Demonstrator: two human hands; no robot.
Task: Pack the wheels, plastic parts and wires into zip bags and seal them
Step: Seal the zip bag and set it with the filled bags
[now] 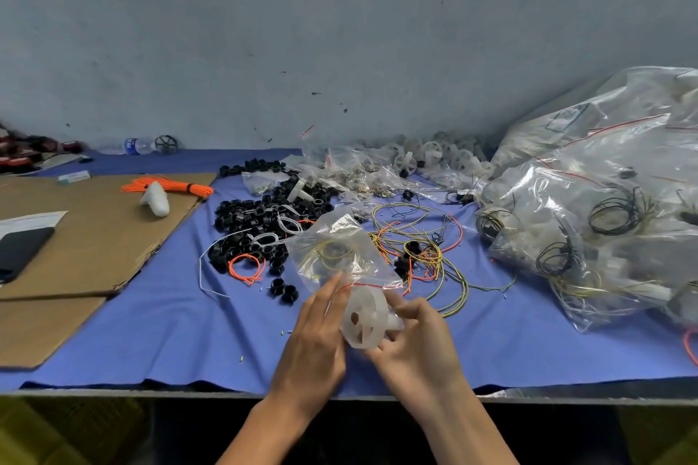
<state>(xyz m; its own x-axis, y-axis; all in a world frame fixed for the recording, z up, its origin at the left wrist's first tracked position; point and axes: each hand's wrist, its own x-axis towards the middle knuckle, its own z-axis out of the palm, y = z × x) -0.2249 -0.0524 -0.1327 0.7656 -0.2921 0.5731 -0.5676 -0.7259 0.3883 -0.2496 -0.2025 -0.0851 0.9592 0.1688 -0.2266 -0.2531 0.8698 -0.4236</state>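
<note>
- My right hand's fingers are curling round the white wheel, gripping it above the bench's near edge.
- My left hand's fingers are lying straight and together against the zip bag's mouth.
- The wheel is showing me its spoked face, with its hub pointing right.
- The clear bag is holding yellow-green wire, its closed end pointing away.
- Loose wires are lying just beyond, black plastic parts left, filled bags are crowding the right; bare blue cloth is lying left.
</note>
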